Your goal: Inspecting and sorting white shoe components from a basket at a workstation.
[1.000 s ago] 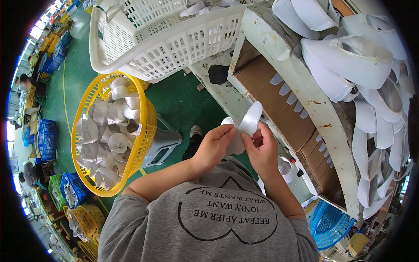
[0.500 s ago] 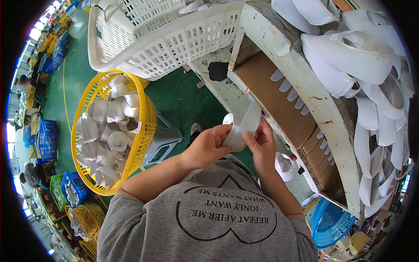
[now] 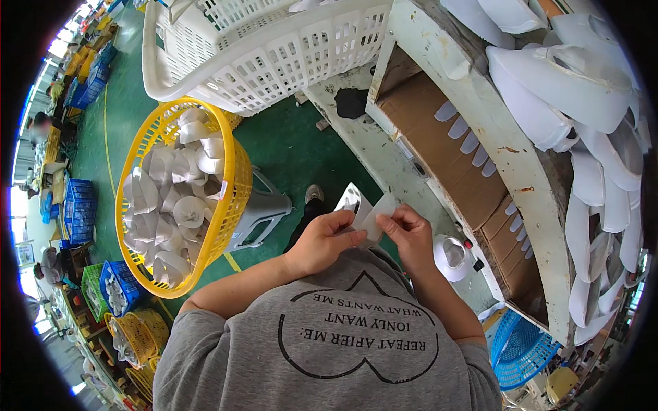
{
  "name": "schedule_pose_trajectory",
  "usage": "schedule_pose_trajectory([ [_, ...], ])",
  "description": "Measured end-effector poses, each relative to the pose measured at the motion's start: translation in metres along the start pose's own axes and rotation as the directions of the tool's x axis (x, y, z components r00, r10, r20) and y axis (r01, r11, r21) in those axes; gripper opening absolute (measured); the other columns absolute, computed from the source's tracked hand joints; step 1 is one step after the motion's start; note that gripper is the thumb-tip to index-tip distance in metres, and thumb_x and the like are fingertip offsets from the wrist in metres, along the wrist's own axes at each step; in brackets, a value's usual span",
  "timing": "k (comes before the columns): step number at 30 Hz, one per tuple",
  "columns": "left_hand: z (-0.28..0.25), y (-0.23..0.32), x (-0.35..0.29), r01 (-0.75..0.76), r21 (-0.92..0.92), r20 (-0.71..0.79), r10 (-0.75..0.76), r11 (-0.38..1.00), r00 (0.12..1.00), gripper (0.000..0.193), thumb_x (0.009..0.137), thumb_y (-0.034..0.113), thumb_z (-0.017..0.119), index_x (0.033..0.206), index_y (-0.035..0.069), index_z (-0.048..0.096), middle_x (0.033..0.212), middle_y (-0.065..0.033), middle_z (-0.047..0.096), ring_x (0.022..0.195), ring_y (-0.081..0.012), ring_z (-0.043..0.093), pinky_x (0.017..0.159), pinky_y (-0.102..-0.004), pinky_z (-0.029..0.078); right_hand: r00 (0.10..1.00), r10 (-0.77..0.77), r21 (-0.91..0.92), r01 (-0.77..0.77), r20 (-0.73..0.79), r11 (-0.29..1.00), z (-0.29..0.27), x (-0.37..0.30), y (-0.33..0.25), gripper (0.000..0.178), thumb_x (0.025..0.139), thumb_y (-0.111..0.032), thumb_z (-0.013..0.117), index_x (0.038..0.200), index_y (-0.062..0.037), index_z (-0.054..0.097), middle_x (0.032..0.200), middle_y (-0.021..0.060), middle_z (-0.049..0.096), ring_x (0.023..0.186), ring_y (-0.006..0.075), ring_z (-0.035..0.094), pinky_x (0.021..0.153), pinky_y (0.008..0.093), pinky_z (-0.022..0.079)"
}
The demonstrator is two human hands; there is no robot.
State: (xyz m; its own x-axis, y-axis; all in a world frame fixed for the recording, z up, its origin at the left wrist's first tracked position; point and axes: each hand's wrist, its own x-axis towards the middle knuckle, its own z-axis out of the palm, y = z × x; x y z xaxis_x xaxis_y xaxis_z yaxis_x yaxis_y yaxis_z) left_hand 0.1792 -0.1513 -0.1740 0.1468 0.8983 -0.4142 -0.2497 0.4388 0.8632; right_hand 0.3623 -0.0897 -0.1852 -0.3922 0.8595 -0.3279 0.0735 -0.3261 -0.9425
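Yellow basket (image 3: pixel 241 181): it's blocking my left.
Green floor (image 3: pixel 295 154): it's lying open ahead.
White frame (image 3: pixel 506 140): it's walling my right.

2 bare forearms (image 3: pixel 248 282) angle inward; the left hand (image 3: pixel 322 244) and right hand (image 3: pixel 409 237) sit close together, both curled in a pinch.

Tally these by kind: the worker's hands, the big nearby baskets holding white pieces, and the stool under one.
Hands: 2 (left hand, right hand)
Baskets: 2 (yellow basket, white basket)
Stools: 1 (grey stool)
Total: 5
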Motion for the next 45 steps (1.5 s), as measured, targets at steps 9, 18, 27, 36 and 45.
schedule_pose_trajectory([
  [9, 0.01, 0.015, -0.01, 0.058, 0.036, -0.09, -0.054, 0.998, 0.994, 0.029, 0.088, 0.023, 0.063, 0.101, -0.002, 0.06, 0.086, -0.0004, 0.06, 0.078, -0.0055, 0.051, 0.069, -0.0207, 0.041, 0.997, 0.05, 0.081, -0.046, -0.052, 0.996, 0.016, 0.001, -0.002, 0.026, 0.08, -0.018, 0.072, 0.097, -0.0027, 0.062, 0.096, 0.0027, 0.053, 0.091, 0.012, 0.053, 0.079, 0.0256, 0.045],
  [18, 0.007, 0.003, -0.007, 0.111, 0.128, -0.105, -0.098, 0.986, 0.99, 0.031, 0.088, 0.03, 0.063, 0.093, -0.001, 0.062, 0.081, 0.0004, 0.058, 0.075, -0.005, 0.049, 0.066, -0.0204, 0.039, 0.916, 0.355, 0.508, -0.399, 0.186, 0.764, 0.013, 0.001, -0.012, 0.036, 0.082, -0.012, 0.067, 0.112, -0.0045, 0.049, 0.107, 0.0075, 0.052, 0.101, 0.02, 0.054, 0.086, 0.034, 0.046],
  [27, 0.014, 0.01, -0.001, 0.032, 0.393, -0.011, -0.031, 0.919, 0.999, 0.03, 0.089, 0.028, 0.062, 0.092, -0.002, 0.06, 0.078, 0.0024, 0.055, 0.073, -0.0054, 0.047, 0.065, -0.0215, 0.039, 0.983, 0.185, 0.463, -0.171, 0.016, 0.87, 0.021, 0.021, 0.006, 0.03, 0.085, -0.019, 0.064, 0.105, -0.0042, 0.049, 0.1, 0.0047, 0.052, 0.092, 0.014, 0.051, 0.081, 0.0289, 0.043],
  [36, 0.015, 0.002, 0.015, -0.141, 0.263, -0.089, 0.169, 0.955, 0.982, 0.033, 0.089, 0.031, 0.061, 0.092, -0.002, 0.061, 0.076, -0.0002, 0.056, 0.072, -0.0072, 0.048, 0.067, -0.0239, 0.042, 0.998, 0.057, 0.228, -0.064, 0.036, 0.972, 0.0, 0.047, -0.009, 0.041, 0.096, -0.041, 0.043, 0.114, -0.0045, 0.047, 0.103, 0.0061, 0.051, 0.085, 0.0113, 0.051, 0.075, 0.0241, 0.045],
  [45, 0.023, 0.032, 0.029, -0.066, -0.246, -0.214, 0.012, 0.967, 0.977, 0.044, 0.09, 0.037, 0.057, 0.098, -0.006, 0.06, 0.083, -0.0056, 0.062, 0.073, -0.0063, 0.051, 0.064, -0.0207, 0.041, 0.967, -0.245, 0.05, 0.242, 0.073, 0.969, 0.007, 0.016, -0.011, 0.035, 0.088, -0.026, 0.062, 0.108, 0.0005, 0.049, 0.096, 0.0074, 0.059, 0.088, 0.011, 0.055, 0.076, 0.0256, 0.045],
])
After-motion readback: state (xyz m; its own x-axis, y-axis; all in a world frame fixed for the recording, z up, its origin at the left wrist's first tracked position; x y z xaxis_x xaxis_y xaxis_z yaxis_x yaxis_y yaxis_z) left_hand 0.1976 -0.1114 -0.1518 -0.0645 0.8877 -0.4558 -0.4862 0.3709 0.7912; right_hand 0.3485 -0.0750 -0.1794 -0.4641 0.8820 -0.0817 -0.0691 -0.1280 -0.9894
